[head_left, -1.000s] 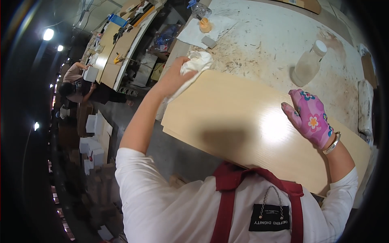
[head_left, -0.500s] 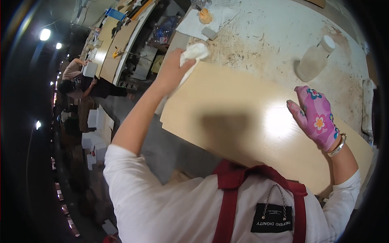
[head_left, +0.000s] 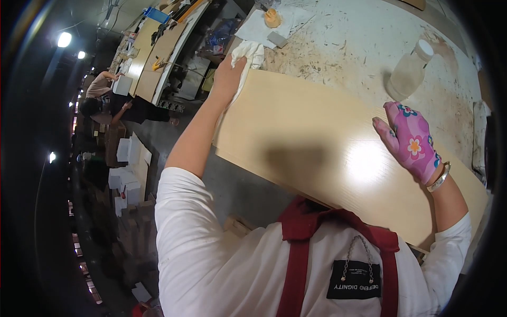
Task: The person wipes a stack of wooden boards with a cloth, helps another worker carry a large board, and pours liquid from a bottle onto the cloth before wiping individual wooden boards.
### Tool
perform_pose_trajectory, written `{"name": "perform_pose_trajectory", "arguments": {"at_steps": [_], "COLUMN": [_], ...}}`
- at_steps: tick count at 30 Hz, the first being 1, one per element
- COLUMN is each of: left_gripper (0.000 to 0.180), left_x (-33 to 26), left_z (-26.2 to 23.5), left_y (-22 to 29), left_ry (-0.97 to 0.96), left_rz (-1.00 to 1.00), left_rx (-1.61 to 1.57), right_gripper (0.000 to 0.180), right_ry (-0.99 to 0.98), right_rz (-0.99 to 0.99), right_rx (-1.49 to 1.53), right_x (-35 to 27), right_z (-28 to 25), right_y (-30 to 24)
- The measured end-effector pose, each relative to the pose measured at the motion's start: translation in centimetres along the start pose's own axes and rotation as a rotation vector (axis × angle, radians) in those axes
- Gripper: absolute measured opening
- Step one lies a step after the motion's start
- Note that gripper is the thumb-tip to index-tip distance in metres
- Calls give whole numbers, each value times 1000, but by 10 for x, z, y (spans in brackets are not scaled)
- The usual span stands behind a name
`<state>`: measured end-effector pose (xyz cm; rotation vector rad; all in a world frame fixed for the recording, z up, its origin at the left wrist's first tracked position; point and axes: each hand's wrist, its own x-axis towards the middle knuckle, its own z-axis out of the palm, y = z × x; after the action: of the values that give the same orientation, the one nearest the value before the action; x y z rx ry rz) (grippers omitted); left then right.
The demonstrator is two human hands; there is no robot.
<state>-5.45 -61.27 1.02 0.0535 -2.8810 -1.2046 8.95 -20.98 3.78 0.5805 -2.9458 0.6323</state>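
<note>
A long pale wooden panel (head_left: 296,116) with a smooth, shiny face lies across the worktable in front of me. My left hand (head_left: 231,76), bare, is closed on a white cloth (head_left: 250,54) at the panel's far left end; the cloth hangs along that edge, and some fingers are hidden in it. Towards the panel's right end my right hand (head_left: 413,141), in a pink flowered glove, lies flat on its far edge. Thumb and fingers are spread apart, with nothing in them.
Behind the panel the stained white worktable (head_left: 348,47) carries a clear bottle (head_left: 409,74) with a white lid, a grey block (head_left: 277,39) and an orange-yellow object (head_left: 272,19) on white paper. Far left, another person (head_left: 108,103) bends at a second bench (head_left: 153,66).
My left hand has shifted slightly with the cloth along the panel's left end, and the forearm is steeper. The right hand stays at nearly the same spot on the panel.
</note>
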Motion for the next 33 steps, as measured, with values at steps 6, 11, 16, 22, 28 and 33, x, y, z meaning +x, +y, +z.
{"name": "perform_pose_trajectory", "arguments": {"at_steps": [6, 11, 16, 22, 28, 33], "left_gripper": [49, 47, 46, 52, 47, 39], "left_x": [-24, -15, -20, -13, -22, 2], "left_z": [-9, -5, -9, -12, 9, -22], "left_y": [14, 13, 16, 19, 8, -28], "left_ry": [-266, -101, -184, -183, -24, 324], "left_rz": [3, -4, -55, -545, 29, 59], "left_rx": [26, -48, -42, -551, -142, 147], "right_gripper": [35, 34, 33, 34, 36, 36], "right_ry": [64, -19, 56, -19, -10, 24], "right_rz": [-51, 14, -49, 32, 8, -1], "right_rx": [-33, 1, -35, -9, -19, 4], "right_x": [2, 0, 1, 0, 1, 2], "right_z": [9, 1, 6, 1, 2, 4], "right_y": [7, 0, 4, 2, -1, -1]}}
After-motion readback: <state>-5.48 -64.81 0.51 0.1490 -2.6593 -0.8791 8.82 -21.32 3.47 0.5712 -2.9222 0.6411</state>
